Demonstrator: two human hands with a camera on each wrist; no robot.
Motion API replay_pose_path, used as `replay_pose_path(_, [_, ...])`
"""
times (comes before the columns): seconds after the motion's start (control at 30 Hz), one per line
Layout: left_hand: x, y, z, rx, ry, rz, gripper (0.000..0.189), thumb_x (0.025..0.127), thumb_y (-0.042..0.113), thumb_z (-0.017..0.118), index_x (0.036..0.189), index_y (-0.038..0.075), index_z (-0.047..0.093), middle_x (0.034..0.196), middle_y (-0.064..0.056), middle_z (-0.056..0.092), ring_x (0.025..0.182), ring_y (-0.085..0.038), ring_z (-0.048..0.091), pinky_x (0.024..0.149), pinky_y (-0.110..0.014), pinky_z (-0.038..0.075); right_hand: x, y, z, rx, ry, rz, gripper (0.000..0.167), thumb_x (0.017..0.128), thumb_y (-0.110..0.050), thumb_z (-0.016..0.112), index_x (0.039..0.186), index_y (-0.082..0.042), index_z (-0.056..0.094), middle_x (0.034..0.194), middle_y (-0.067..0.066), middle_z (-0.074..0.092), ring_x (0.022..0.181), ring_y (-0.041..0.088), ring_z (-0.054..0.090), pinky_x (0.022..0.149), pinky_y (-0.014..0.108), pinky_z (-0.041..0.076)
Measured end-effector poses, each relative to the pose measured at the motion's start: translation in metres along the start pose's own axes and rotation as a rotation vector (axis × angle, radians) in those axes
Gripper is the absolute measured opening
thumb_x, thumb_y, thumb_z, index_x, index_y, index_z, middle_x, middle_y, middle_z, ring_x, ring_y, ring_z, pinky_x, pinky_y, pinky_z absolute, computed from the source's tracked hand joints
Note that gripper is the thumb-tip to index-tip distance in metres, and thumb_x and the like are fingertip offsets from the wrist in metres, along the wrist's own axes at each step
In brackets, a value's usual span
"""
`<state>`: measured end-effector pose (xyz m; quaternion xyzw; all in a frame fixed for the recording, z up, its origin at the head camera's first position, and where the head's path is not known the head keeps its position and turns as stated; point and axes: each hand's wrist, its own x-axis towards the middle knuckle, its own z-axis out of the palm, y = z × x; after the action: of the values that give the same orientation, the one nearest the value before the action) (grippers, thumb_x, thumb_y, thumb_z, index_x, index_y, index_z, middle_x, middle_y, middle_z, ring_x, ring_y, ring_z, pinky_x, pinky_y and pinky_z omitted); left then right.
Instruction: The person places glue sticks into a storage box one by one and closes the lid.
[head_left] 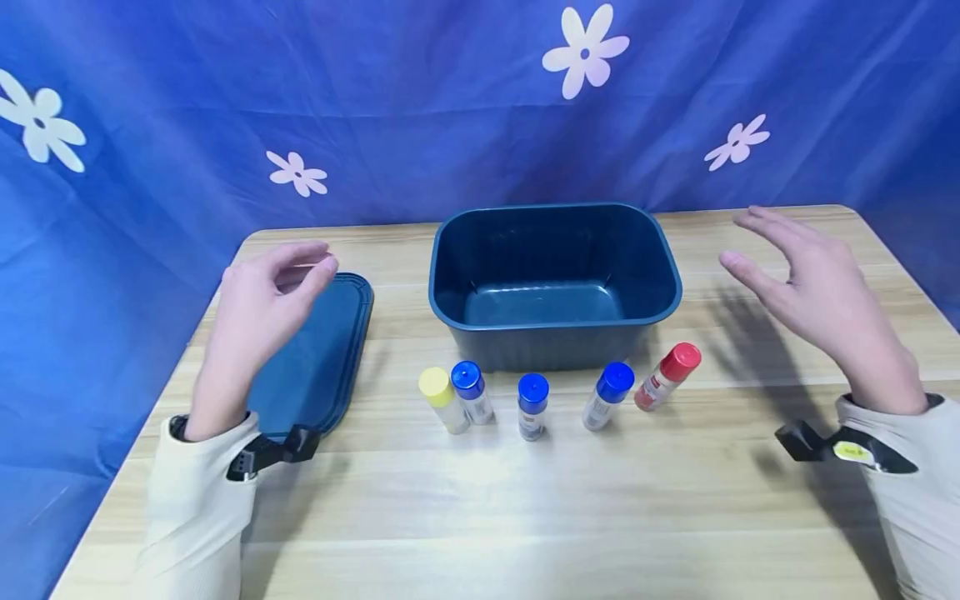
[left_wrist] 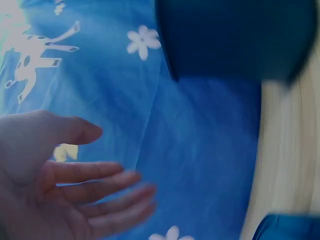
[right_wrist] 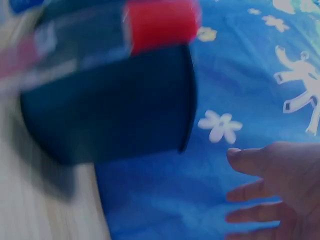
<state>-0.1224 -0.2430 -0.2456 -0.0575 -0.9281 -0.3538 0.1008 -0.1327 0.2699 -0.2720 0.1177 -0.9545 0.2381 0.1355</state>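
My left hand [head_left: 266,304] hovers over the dark blue lid [head_left: 311,358] at the table's left, holding nothing; its relaxed fingers show in the left wrist view. On the right, my right hand [head_left: 813,287] is raised above the table with fingers spread and nothing in them. Between the hands stands a dark blue bin [head_left: 555,346] with its inside visible. In front of it is a row of small capped tubes: a yellow-capped one [head_left: 446,402], blue-capped ones [head_left: 478,404] [head_left: 531,417] [head_left: 600,408] and a red-capped tube [head_left: 656,387], nearest to my right hand.
A pale wooden table [head_left: 525,517] carries everything. Behind it hangs a blue cloth [head_left: 420,108] with white flowers, close to the table's back edge. The yellow-capped tube and the blue-capped tube beside it stand very close together.
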Motion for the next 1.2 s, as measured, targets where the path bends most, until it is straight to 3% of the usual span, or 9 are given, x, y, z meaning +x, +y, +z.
replay_pose_path(0.1, [0.005, 0.004, 0.005, -0.373, -0.085, -0.04, 0.036, 0.097, 0.026, 0.06, 0.12, -0.002, 0.062, 0.101, -0.003, 0.072, 0.087, -0.011, 0.07, 0.077, -0.017, 0.054, -0.01, -0.01, -0.003, 0.082, 0.083, -0.036, 0.04, 0.094, -0.031, 0.064, 0.13, -0.015, 0.062, 0.126, 0.014, 0.062, 0.12, 0.018, 0.055, 0.102, 0.027, 0.039])
replay_pose_path(0.2, [0.01, 0.006, 0.011, -0.737, -0.196, -0.12, 0.023, 0.095, 0.014, 0.063, 0.11, -0.004, 0.064, 0.094, -0.004, 0.072, 0.084, -0.015, 0.072, 0.078, -0.027, 0.056, -0.022, -0.017, -0.004, 0.131, 0.124, -0.081, 0.028, 0.092, -0.022, 0.068, 0.119, -0.017, 0.07, 0.112, 0.005, 0.07, 0.11, -0.007, 0.054, 0.087, 0.007, 0.035])
replay_pose_path(0.3, [0.015, 0.009, 0.018, -0.897, -0.22, -0.184, 0.013, 0.092, 0.011, 0.066, 0.1, 0.001, 0.069, 0.091, -0.01, 0.072, 0.082, -0.021, 0.072, 0.078, -0.032, 0.057, -0.03, -0.021, -0.003, 0.145, 0.153, -0.16, 0.023, 0.089, -0.013, 0.071, 0.111, -0.017, 0.073, 0.103, -0.003, 0.072, 0.101, -0.018, 0.053, 0.083, 0.004, 0.037])
replay_pose_path(0.4, [0.02, 0.016, 0.025, -0.924, -0.216, -0.225, 0.01, 0.092, 0.011, 0.066, 0.095, 0.004, 0.072, 0.089, -0.01, 0.072, 0.08, -0.021, 0.072, 0.077, -0.032, 0.058, -0.035, -0.025, 0.0, 0.148, 0.162, -0.24, 0.024, 0.086, -0.007, 0.072, 0.108, -0.016, 0.074, 0.1, -0.003, 0.073, 0.098, -0.016, 0.056, 0.083, 0.004, 0.039])
replay_pose_path(0.47, [0.023, 0.02, 0.028, -0.92, -0.232, -0.238, 0.01, 0.093, 0.011, 0.065, 0.095, 0.004, 0.072, 0.089, -0.01, 0.072, 0.08, -0.02, 0.071, 0.077, -0.031, 0.058, -0.039, -0.028, 0.002, 0.156, 0.153, -0.276, 0.026, 0.084, -0.004, 0.073, 0.107, -0.015, 0.075, 0.098, 0.003, 0.073, 0.098, -0.015, 0.057, 0.086, 0.004, 0.04])
replay_pose_path(0.6, [0.027, 0.022, 0.035, -0.927, -0.284, -0.261, 0.01, 0.094, 0.009, 0.062, 0.096, 0.002, 0.069, 0.091, -0.01, 0.071, 0.081, -0.019, 0.071, 0.077, -0.032, 0.058, -0.044, -0.033, 0.005, 0.186, 0.133, -0.308, 0.029, 0.081, -0.001, 0.075, 0.106, -0.015, 0.075, 0.099, 0.001, 0.073, 0.1, -0.011, 0.059, 0.088, 0.006, 0.041])
replay_pose_path(0.93, [0.029, 0.015, 0.047, -0.993, -0.385, -0.292, 0.01, 0.095, 0.003, 0.059, 0.096, -0.001, 0.068, 0.089, -0.013, 0.07, 0.083, -0.021, 0.071, 0.082, -0.035, 0.057, -0.053, -0.039, 0.008, 0.207, 0.072, -0.295, 0.034, 0.078, 0.001, 0.076, 0.108, -0.014, 0.074, 0.102, 0.0, 0.073, 0.104, -0.009, 0.059, 0.089, 0.007, 0.042])
replay_pose_path(1.2, [0.03, 0.008, 0.049, -1.06, -0.528, -0.301, 0.017, 0.098, 0.003, 0.053, 0.097, -0.002, 0.07, 0.09, -0.013, 0.071, 0.084, -0.023, 0.071, 0.083, -0.036, 0.056, -0.058, -0.04, 0.012, 0.241, 0.039, -0.328, 0.04, 0.074, 0.0, 0.079, 0.11, -0.016, 0.073, 0.102, -0.003, 0.072, 0.105, -0.004, 0.061, 0.09, 0.009, 0.042])
